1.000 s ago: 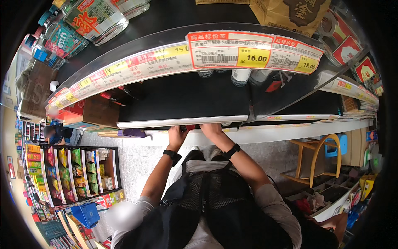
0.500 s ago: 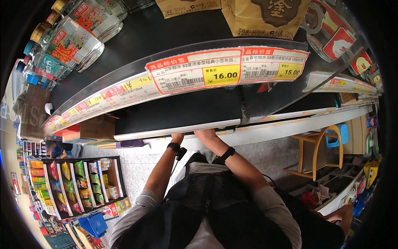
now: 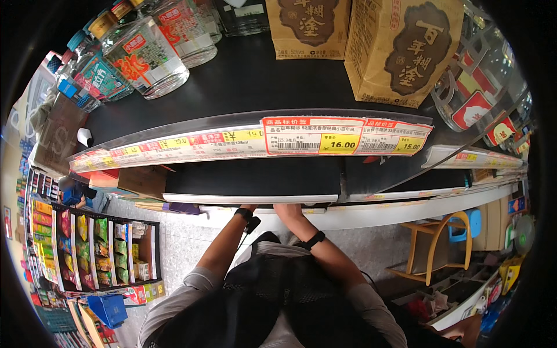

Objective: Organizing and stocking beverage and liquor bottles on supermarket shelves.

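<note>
The shelf (image 3: 249, 178), a black board with a white lip (image 3: 249, 199), is lying just ahead of both hands and is the thing nearest to them. The left hand (image 3: 249, 207) is hiding almost wholly behind the lip, with only a sliver by the wrist showing. The right hand (image 3: 288, 213) is lying beside it, to its right, showing its back below the lip while its fingertips are staying out of sight. Whether either hand is spreading, closing or holding something, I cannot tell, nor whether they are touching the shelf. Black bands (image 3: 316, 238) are circling both wrists.

At the shelf's left end, a carton (image 3: 139, 182) is sitting, with a purple box (image 3: 184, 209) lying lower down. Above, price tags (image 3: 316, 137) are lining the front of an upper shelf (image 3: 249, 81). On it, clear bottles (image 3: 148, 61) are standing at left and brown bags (image 3: 400, 58) at right.

Farther out, a snack rack (image 3: 90, 249) is standing on the left, with a blue basket (image 3: 107, 310) near its lower end. On the right, a wooden chair (image 3: 430, 261) is standing beside a blue stool (image 3: 473, 225).
</note>
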A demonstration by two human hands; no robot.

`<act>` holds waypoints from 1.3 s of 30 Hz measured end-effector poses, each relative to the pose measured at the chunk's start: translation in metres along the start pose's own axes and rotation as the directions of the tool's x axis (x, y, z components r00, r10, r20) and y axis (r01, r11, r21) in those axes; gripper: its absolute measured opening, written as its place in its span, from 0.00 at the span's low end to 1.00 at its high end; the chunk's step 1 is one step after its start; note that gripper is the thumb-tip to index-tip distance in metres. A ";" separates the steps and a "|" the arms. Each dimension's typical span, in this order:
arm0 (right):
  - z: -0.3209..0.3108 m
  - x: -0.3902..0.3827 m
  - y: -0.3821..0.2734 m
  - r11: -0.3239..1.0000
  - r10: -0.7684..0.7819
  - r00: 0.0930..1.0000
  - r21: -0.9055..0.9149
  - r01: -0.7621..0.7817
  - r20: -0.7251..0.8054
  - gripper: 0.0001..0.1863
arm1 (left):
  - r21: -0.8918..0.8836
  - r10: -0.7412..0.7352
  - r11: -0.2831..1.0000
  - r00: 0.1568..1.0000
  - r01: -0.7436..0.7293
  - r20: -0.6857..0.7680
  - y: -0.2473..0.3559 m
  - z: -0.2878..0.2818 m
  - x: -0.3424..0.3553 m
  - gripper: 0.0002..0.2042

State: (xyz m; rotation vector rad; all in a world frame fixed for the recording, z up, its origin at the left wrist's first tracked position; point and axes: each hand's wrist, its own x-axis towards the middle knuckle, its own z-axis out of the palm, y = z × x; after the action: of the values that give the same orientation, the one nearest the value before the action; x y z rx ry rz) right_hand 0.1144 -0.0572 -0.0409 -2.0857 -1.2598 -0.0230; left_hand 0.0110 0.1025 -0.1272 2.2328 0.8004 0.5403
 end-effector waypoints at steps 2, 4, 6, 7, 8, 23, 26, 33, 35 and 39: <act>0.002 -0.001 0.001 0.990 -0.051 0.996 -0.128 0.061 0.079 0.12 | -0.020 0.012 1.000 1.000 -0.012 -0.003 -0.004 -0.009 0.003 0.18; 0.003 -0.002 0.002 0.993 -0.028 0.993 -0.112 0.041 0.114 0.11 | -0.039 0.028 0.999 1.000 -0.028 0.003 -0.010 -0.020 -0.010 0.18; 0.003 0.001 0.003 0.996 -0.017 0.998 -0.086 0.023 0.067 0.11 | -0.057 0.053 0.997 0.999 -0.052 0.010 -0.016 -0.031 -0.019 0.18; 0.003 0.002 0.004 0.998 -0.027 0.999 -0.047 0.029 0.045 0.13 | -0.065 0.065 0.996 0.998 -0.064 0.012 -0.016 -0.033 -0.023 0.18; 0.003 0.002 0.004 0.998 -0.032 0.999 -0.050 0.034 0.038 0.13 | -0.073 0.077 0.994 0.997 -0.076 0.015 -0.014 -0.029 -0.020 0.18; -0.016 0.000 -0.017 0.997 -0.065 0.997 0.032 0.064 0.032 0.13 | -0.188 0.114 0.977 0.990 -0.098 0.077 0.023 -0.015 -0.021 0.18; -0.044 -0.019 -0.021 0.987 -0.086 0.956 0.158 0.043 0.279 0.11 | -0.235 0.013 0.972 0.985 0.028 0.171 0.041 -0.026 -0.042 0.18; -0.170 -0.027 -0.090 0.739 -0.493 0.870 0.523 0.425 -0.011 0.18 | -0.208 0.384 0.918 0.890 -0.338 0.246 0.180 -0.142 -0.095 0.30; -0.206 -0.023 -0.111 0.706 -0.519 0.852 0.527 0.473 -0.069 0.19 | -0.155 0.457 0.887 0.877 -0.436 0.151 0.214 -0.158 -0.102 0.32; -0.254 -0.008 -0.135 0.636 -0.593 0.763 0.433 0.639 -0.256 0.23 | 0.037 0.584 0.812 0.810 -0.583 -0.058 0.260 -0.188 -0.085 0.33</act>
State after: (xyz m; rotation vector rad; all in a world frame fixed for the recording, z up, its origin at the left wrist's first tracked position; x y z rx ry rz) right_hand 0.0856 -0.1670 0.2237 -1.1217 -1.6643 -0.0890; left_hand -0.0580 -0.0146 0.1758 2.4781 0.1171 0.9001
